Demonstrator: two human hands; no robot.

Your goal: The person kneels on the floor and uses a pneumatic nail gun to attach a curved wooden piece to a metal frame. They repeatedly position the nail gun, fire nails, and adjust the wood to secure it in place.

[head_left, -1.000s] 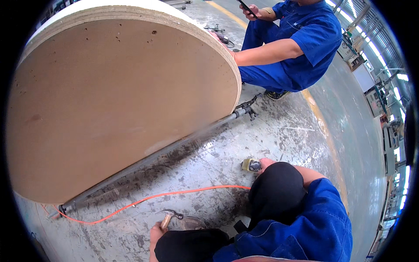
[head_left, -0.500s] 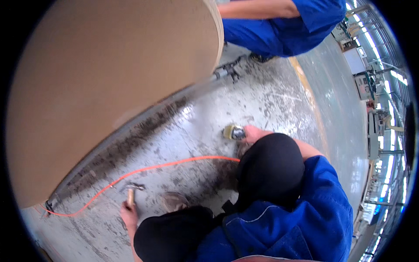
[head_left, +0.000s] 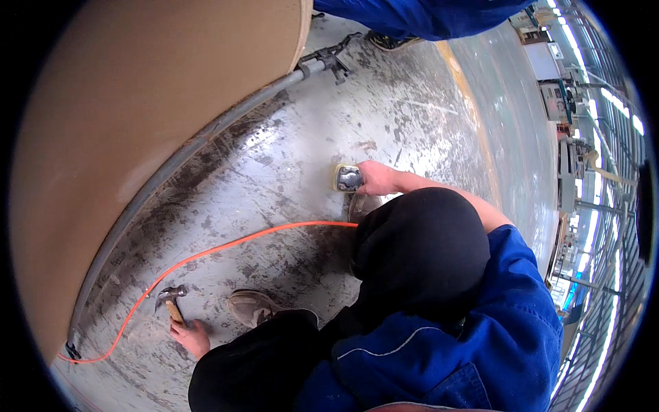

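One head-worn fisheye view only, so no second view shares any of the scene; it looks steeply down from above a crouching person's knees onto the concrete floor (head_left: 288, 165); the lens sits close to the blue sleeve (head_left: 494, 323) at 5 o'clock, which fills much of that quarter; the left hand (head_left: 192, 336) enters at 7 o'clock, the right hand (head_left: 376, 180) lies just above centre; a large round brown panel (head_left: 151, 117) bulges from 9 to 12 o'clock; straight edges bow near the rim; factory racking at 3 o'clock is, perhaps, far off.
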